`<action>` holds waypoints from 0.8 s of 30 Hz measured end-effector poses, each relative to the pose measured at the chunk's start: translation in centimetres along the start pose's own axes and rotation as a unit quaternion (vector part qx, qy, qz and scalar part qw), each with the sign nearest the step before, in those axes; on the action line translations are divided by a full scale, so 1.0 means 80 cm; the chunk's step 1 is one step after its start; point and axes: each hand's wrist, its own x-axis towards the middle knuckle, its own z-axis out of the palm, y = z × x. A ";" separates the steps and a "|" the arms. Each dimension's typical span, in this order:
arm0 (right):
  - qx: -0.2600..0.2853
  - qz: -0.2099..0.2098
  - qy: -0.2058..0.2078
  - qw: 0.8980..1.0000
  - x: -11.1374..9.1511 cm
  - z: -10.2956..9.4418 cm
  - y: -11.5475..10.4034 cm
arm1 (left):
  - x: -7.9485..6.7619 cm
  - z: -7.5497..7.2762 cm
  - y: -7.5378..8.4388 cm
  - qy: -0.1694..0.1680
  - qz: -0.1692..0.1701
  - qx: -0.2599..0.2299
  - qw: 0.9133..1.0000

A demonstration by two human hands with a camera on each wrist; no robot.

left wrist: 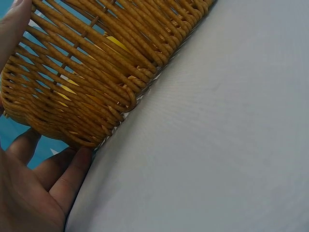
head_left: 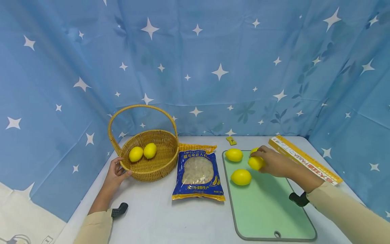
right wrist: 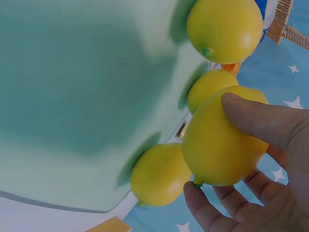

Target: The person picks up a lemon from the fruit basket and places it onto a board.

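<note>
Currently, a person's right hand [head_left: 271, 162] pinches a lemon [head_left: 255, 163] over the far part of a green cutting board [head_left: 268, 210], thumb on one side and fingers on the other, with one fingertip by the green stalk tip. The fruit appears raised off the surface. Three other lemons [head_left: 241, 177] rest on the board toward its far edge.

Well to the board's left stands a wicker basket [head_left: 155, 174] with two more lemons [head_left: 135, 154] inside. The left hand [head_left: 115, 174] grips its side wall, on the part farthest from the board, thumb and fingers spread apart around the weave.

Between basket and board lies a blue pasta bag [head_left: 199, 173]; a long box [head_left: 304, 159] sits to the board's right, and a small yellow packet [head_left: 231, 140] just beyond its far edge.

Likely the lemon is light, firm and hard to bruise, but its smooth, rounded skin could slip or roll; the widest part of its middle offers the surest hold. The basket probably flexes slightly and is best steadied by its rim.
</note>
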 end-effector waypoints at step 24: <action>0.045 0.029 -0.015 0.998 -0.036 0.026 0.013 | 0.008 -0.002 -0.026 0.007 0.016 0.000 1.000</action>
